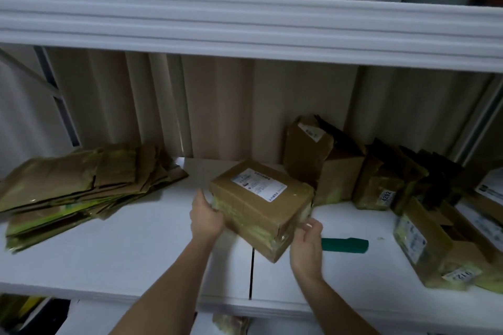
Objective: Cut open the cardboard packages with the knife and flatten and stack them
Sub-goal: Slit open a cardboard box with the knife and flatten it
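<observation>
Brown cardboard fills the middle of the view: a sealed box (261, 207) with a white label (258, 184) on top, held tilted between two bare hands just above a white shelf (130, 250). Both forearms reach up from the bottom edge and converge on it. The left hand (205, 219) is set against the box's near-left side, fingers wrapped onto that face and thumb pointing up. The right hand (306, 245) takes the near-right corner, fingers curled round the taped edge. So each grip is clamped on the box, one at either end.

Just right of the right hand a green knife (345, 245) lies flat on the shelf, touched by neither hand. To the left sits a stack (73, 193) of flattened packages, fanned out and slightly untidy. Along the back right stand more boxes (334, 163), some with flaps open, and a further group (441, 242) lies at the right edge, one bearing a numbered sticker.

Above runs the white front rail of an upper shelf (245, 24). Behind the shelf hangs a beige pleated curtain (217, 106). Lighting is dim and the edges of the frame are blurred.
</observation>
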